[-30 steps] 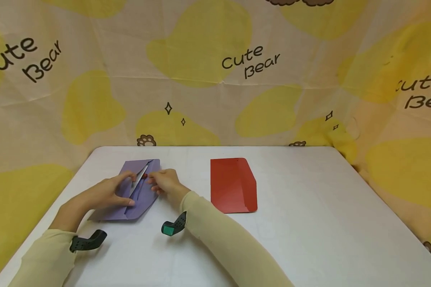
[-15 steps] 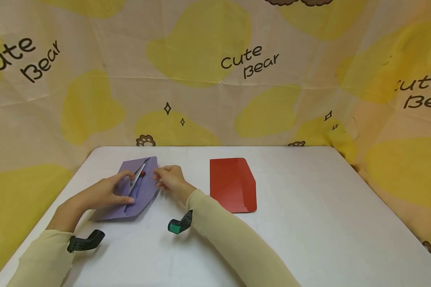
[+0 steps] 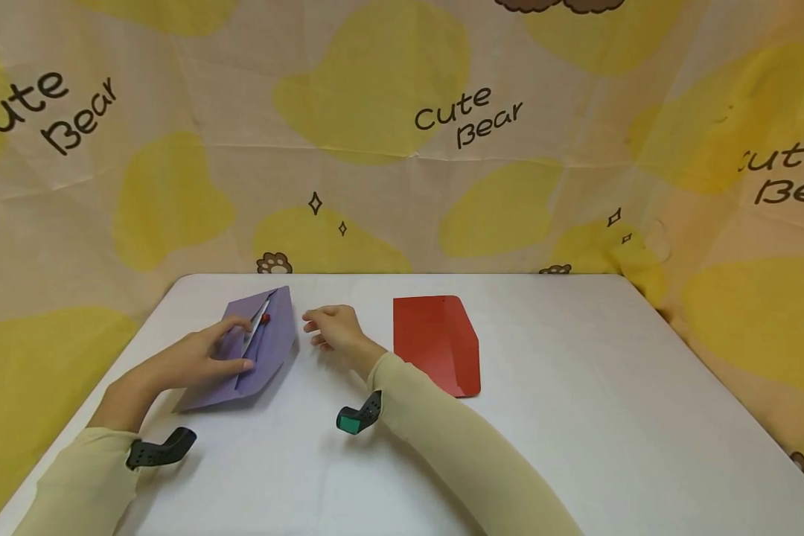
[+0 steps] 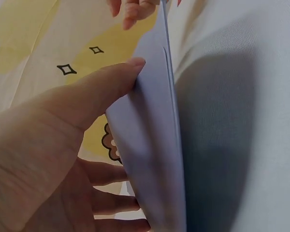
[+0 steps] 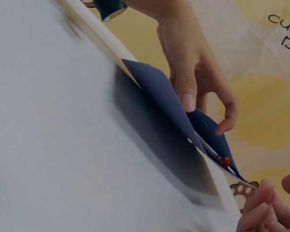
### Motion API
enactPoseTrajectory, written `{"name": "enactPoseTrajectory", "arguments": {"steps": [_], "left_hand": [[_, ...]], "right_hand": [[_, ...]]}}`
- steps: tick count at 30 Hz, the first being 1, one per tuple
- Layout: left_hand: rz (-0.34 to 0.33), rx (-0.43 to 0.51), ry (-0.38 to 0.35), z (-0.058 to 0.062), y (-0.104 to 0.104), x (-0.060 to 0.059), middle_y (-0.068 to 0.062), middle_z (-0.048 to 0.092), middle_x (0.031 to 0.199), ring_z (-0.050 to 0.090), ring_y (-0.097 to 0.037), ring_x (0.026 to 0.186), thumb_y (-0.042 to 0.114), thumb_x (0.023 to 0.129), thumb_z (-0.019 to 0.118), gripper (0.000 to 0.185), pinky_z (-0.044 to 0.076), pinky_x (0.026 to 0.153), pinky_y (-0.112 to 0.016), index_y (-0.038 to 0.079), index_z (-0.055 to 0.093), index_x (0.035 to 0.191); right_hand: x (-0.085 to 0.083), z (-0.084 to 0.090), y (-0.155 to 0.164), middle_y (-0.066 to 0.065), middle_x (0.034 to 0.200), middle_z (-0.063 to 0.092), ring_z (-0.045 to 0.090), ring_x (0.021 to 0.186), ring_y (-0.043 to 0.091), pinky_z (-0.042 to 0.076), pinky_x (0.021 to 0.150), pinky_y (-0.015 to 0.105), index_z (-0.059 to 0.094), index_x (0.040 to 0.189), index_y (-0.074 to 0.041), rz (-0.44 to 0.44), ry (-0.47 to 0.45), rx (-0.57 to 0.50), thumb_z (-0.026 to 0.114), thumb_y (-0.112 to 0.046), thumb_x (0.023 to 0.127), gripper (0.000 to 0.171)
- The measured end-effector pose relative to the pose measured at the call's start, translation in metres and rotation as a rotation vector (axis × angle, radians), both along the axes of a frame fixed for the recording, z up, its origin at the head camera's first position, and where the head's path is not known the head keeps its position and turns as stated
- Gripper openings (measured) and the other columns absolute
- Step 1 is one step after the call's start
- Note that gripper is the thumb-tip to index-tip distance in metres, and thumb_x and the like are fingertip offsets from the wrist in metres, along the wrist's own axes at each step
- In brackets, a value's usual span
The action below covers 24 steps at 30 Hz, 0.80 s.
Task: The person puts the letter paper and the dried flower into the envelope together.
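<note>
A purple envelope (image 3: 268,350) lies at the table's left, its right side lifted off the surface. My left hand (image 3: 246,344) grips it, thumb on the front and fingers curled behind the flap. A white card with a small red spot (image 3: 264,318) peeks from its opening. In the left wrist view the thumb (image 4: 101,87) presses the envelope (image 4: 150,145). My right hand (image 3: 321,327) hovers just right of the envelope, fingers relaxed, holding nothing. The right wrist view shows the envelope (image 5: 159,92), the red spot (image 5: 224,161) and my left hand (image 5: 198,82).
A red envelope (image 3: 435,342) lies flat right of my right hand. The white table (image 3: 576,417) has rounded far corners. A yellow-patterned cloth (image 3: 402,134) hangs close behind and around it. Small cameras sit on both wrists (image 3: 358,417).
My right hand has let go of the purple envelope and drifted right. My left hand has tipped the envelope's right edge up off the table.
</note>
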<state>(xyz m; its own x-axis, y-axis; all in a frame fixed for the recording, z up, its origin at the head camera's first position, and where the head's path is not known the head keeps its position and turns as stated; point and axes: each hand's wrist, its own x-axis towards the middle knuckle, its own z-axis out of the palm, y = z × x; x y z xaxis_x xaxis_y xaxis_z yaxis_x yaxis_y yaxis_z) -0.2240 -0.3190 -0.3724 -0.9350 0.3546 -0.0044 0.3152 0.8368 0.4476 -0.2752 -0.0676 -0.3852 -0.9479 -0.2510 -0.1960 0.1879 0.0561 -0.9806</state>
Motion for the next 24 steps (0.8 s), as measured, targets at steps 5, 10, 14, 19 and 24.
{"name": "enactPoseTrajectory", "arguments": {"steps": [5,10,14,19,24], "left_hand": [[-0.024,0.004,0.021,-0.001,0.001,-0.002,-0.029,0.057,0.126,0.059,-0.04,0.105,0.043,0.089,0.076,0.057,0.048,0.089,-0.057,0.021,0.046,0.132],[-0.056,0.038,0.039,-0.003,0.003,-0.002,-0.029,0.053,0.139,0.051,-0.053,0.127,0.039,0.09,0.076,0.055,0.041,0.102,-0.069,0.017,0.05,0.132],[-0.056,0.038,0.032,-0.005,0.004,-0.002,-0.031,0.047,0.146,0.042,-0.058,0.136,0.04,0.09,0.075,0.054,0.036,0.105,-0.073,0.018,0.053,0.134],[-0.03,-0.001,0.01,-0.005,0.006,-0.001,-0.034,0.049,0.145,0.046,-0.059,0.133,0.044,0.091,0.073,0.059,0.041,0.102,-0.072,0.018,0.052,0.14],[-0.028,-0.035,0.011,-0.005,0.008,-0.001,-0.036,0.05,0.144,0.049,-0.06,0.13,0.043,0.092,0.073,0.06,0.043,0.1,-0.072,0.018,0.052,0.142]], "right_hand": [[0.0,0.001,0.017,-0.006,0.077,0.063,0.054,0.056,0.006,0.044,0.053,0.018,0.071,0.118,0.001,0.014,0.022,0.025,0.061,-0.023,0.1,0.032],[0.0,0.0,0.031,-0.005,0.078,0.063,0.055,0.056,0.008,0.045,0.055,0.02,0.071,0.117,-0.001,0.02,0.032,0.036,0.061,-0.024,0.099,0.031],[0.0,0.001,0.04,-0.005,0.078,0.064,0.055,0.056,0.008,0.046,0.055,0.019,0.072,0.117,-0.001,-0.003,0.04,0.038,0.062,-0.024,0.099,0.03],[0.0,0.004,0.051,-0.004,0.079,0.064,0.056,0.057,0.009,0.047,0.056,0.018,0.071,0.119,-0.001,-0.013,0.045,0.038,0.062,-0.023,0.099,0.031],[0.0,0.007,0.062,-0.001,0.085,0.066,0.056,0.058,0.011,0.048,0.057,0.018,0.071,0.12,-0.004,-0.011,0.039,0.049,0.061,-0.025,0.1,0.031]]}}
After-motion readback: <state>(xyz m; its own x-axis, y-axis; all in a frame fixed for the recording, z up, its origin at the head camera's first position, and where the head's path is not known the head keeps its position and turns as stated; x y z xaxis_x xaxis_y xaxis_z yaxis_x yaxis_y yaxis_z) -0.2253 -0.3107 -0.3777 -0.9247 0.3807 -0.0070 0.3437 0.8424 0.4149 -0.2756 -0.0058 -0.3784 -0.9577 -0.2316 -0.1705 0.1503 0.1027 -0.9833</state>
